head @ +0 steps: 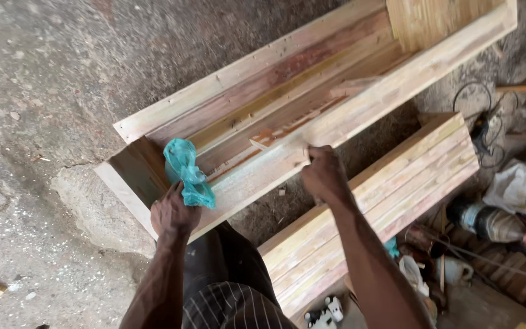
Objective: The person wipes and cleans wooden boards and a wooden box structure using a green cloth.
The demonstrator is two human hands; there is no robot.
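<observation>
The left hand (173, 213) grips a teal rag (187, 173) against the wooden box (360, 100); the right hand (324, 173) clutches its near edge.

Open wooden box frame (312, 91) lies on the concrete floor (44, 91), running diagonally from lower left to upper right. Left hand (173, 213) sits at the frame's near-left corner w/ a rag (187, 173) bunched on the near rail. Right hand (324, 173) grips that rail further right. Small wood piece (263, 140) lies inside the frame, btwn the hands. Stacked boards (385, 201) sit right of and nearer than the frame. Power tool (491, 222), prob. a grinder, lies right of the boards.
</observation>
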